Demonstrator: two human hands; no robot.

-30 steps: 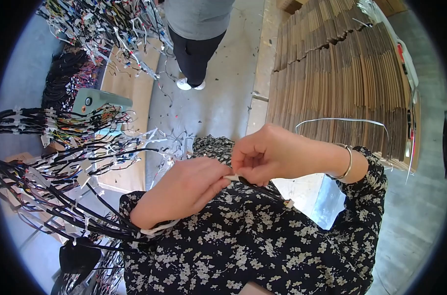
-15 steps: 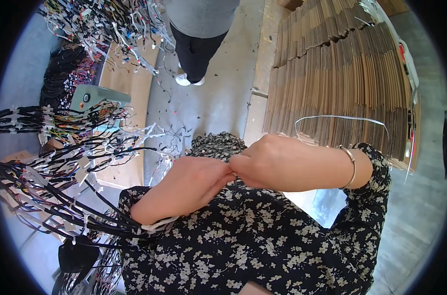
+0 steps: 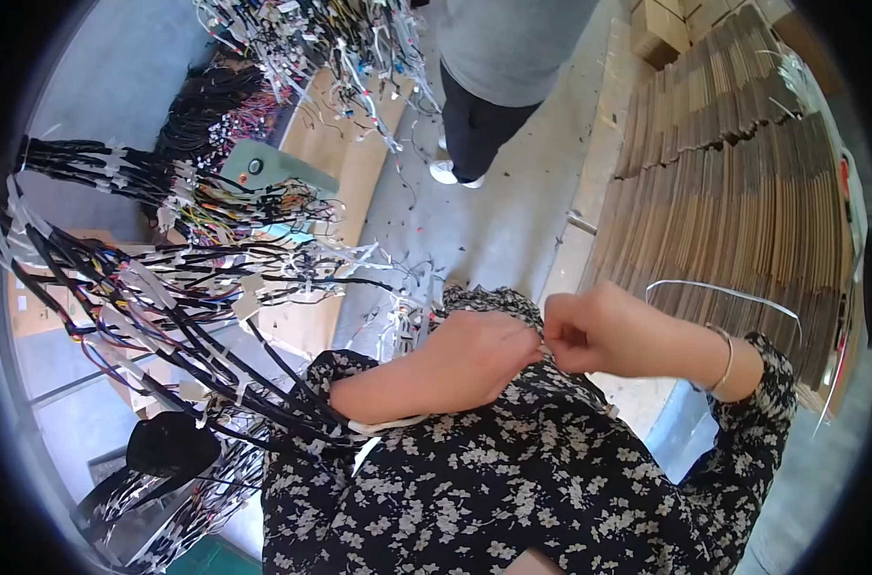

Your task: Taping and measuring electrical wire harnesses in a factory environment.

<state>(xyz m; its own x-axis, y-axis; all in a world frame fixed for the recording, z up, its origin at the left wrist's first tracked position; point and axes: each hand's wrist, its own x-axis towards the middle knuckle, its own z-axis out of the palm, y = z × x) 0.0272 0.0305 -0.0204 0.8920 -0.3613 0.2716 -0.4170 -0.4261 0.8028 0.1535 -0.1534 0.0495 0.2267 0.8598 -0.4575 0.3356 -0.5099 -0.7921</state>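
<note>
My left hand is closed, its fingers bent in front of my floral-patterned clothing. Close against its fingertips, my right hand is curled in a pinch, with a bangle on that wrist. Whatever the fingertips hold, if anything, is too small or hidden to make out. Under my left wrist runs a white cable. Beside that forearm, a bundle of black wire harnesses with white tape wraps and tags reaches in from the left.
More wire harnesses hang at the far left, near a green-grey box-shaped device. A person in a grey top and dark trousers stands ahead on the concrete floor. Stacked flat cardboard with a white strap fills the right side.
The whole view has shifted, so surroundings and hands appear farther right. My hands stay close together; the right hand's curled fingers now show a gap in the curl.
</note>
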